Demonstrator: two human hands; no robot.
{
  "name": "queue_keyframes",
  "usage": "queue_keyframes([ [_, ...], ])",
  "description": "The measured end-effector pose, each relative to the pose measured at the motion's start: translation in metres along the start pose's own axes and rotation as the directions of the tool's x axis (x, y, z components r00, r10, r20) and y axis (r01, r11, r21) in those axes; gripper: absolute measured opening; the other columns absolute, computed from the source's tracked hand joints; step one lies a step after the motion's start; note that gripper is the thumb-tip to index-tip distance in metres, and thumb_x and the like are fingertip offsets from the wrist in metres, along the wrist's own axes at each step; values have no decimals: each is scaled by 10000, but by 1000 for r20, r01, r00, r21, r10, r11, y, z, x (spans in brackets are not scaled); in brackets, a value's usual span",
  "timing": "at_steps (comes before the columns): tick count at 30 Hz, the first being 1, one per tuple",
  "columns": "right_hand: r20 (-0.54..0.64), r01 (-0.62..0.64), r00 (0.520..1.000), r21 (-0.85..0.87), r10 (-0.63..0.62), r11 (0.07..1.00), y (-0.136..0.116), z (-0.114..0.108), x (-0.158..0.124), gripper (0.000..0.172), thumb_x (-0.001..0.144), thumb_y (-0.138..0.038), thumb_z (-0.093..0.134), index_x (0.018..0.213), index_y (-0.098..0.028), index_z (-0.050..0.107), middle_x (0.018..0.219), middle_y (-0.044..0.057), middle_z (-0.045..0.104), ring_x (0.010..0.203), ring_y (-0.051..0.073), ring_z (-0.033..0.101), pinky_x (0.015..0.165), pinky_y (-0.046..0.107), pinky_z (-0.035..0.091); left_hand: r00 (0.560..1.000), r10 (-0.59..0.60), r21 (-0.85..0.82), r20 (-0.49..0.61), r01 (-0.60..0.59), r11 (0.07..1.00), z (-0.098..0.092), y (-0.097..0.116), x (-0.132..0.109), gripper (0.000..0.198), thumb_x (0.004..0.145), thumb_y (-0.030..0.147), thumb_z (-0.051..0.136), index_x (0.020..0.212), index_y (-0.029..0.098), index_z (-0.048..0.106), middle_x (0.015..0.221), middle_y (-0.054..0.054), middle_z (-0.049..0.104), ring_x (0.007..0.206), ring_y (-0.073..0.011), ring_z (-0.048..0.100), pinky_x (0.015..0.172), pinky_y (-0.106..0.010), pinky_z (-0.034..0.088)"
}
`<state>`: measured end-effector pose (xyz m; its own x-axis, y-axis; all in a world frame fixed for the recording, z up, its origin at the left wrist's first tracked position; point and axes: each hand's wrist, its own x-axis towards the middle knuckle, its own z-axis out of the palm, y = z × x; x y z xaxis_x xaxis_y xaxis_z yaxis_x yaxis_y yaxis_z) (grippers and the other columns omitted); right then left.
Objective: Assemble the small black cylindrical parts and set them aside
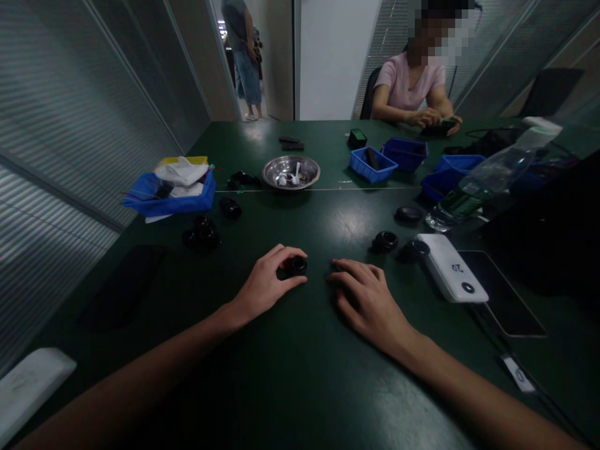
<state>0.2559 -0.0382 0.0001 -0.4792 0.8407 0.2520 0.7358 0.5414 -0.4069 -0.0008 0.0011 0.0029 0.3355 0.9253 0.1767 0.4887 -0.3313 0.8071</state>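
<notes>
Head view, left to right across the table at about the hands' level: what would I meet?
Dark flat item → black cluster → left hand, with a black part between thumb and fingers → right hand → white device.

The green table (290, 375) looks smooth and a little shiny, with soft light on it. The bowl (270, 175) is shiny metal. The blue basket (190, 204) is plastic. The bottle (492, 172) is clear, shiny plastic. The white block (450, 269) looks like smooth, hard plastic. The small black ring (299, 265) near the middle looks hard and glossy, maybe plastic. The black tablet (506, 300) has a smooth, flat face. The pink shirt (407, 81) is soft, dull cloth.
</notes>
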Motion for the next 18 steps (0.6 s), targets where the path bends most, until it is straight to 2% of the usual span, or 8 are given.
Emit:
queue_keyframes([
  [3,-18,-26,999,20,27,999,1,1,0,296,990,-199,520,1265,-224,628,1441,133,602,1319,315,560,1083,570,418,999,-35,-19,-13,35,999,0,-1,0,359,810,154,855,1080,235,633,1038,7,660,940,-178,651,854,-324,535],
  [6,-12,-26,1000,16,27,1000,1,1,0,301,992,-198,519,1274,-222,621,1440,130,603,1328,313,553,1092,566,413,996,-77,-26,-32,77,997,0,-1,0,425,790,170,871,1115,236,604,1043,2,674,936,-187,657,848,-336,543],
  [9,-10,-29,1000,18,29,999,1,0,0,276,992,-192,515,1246,-214,620,1443,131,599,1332,308,549,1101,560,410,1000,-25,0,-13,25,1000,0,0,0,431,815,166,845,1174,258,625,1099,-7,666,969,-191,651,882,-351,543],
  [11,-11,-32,999,19,33,999,0,-1,0,253,992,-189,510,1217,-212,626,1442,135,600,1329,306,551,1099,558,413,1000,-14,4,-1,14,1000,0,0,0,374,819,163,838,1125,249,641,1083,-6,661,956,-189,648,872,-347,543],
  [13,4,-10,1000,0,10,1000,-1,-2,0,269,990,-190,511,1226,-224,636,1465,132,588,1352,320,533,1093,573,410,999,-45,-7,-15,45,999,1,0,-1,357,800,166,857,1064,230,626,1033,-1,664,914,-184,647,834,-333,544],
  [15,51,41,998,-39,-39,998,-3,-4,0,319,988,-199,520,1275,-258,643,1518,117,554,1394,349,493,1084,607,395,996,-73,-18,-43,72,997,1,-1,-1,427,779,164,875,1102,232,603,1022,2,673,912,-186,652,829,-330,542],
  [18,81,73,994,-60,-68,996,-4,-5,0,337,991,-209,526,1298,-279,648,1540,110,538,1405,364,484,1076,623,384,999,-36,-3,-33,36,999,1,-1,-1,439,804,153,852,1164,254,623,1077,-2,674,966,-189,657,878,-337,537],
])
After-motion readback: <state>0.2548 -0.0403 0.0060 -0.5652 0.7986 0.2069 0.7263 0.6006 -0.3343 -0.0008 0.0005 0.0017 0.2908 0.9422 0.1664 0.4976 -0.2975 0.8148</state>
